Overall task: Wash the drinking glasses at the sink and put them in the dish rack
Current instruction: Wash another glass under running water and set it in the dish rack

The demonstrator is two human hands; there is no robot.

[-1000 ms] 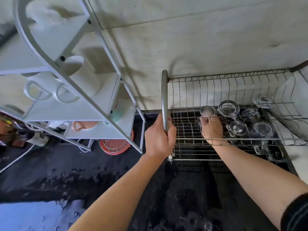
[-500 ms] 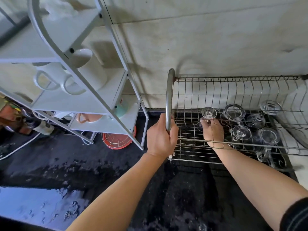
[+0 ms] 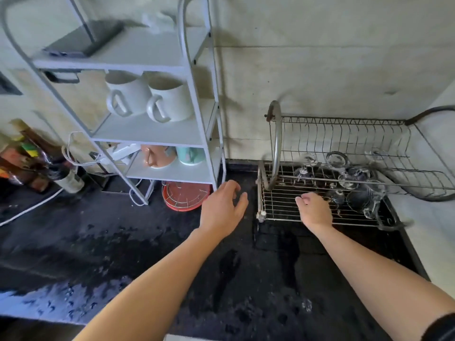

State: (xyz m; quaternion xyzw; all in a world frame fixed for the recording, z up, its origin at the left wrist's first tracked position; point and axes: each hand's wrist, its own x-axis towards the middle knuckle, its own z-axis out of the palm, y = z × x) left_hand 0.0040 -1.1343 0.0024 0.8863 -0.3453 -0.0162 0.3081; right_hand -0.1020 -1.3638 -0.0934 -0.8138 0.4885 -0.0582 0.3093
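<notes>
While drinking glasses (image 3: 346,177) sit clustered in lower tier of dish rack (image 3: 277,143), right end of counter (image 3: 147,242): right hand (image 3: 314,209) over rack's front edge, fingers curled in, holding nothing. Left hand (image 3: 222,207) above wet counter beside rack, fingers spread.

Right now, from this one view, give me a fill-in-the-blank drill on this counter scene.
1. ____ white mugs stand on the shelf unit.
2. The dish rack holds several drinking ____.
3. The left hand holds ____.
4. Over the rack's front edge hovers the ____.
Missing words: two; glasses; nothing; right hand.
</notes>
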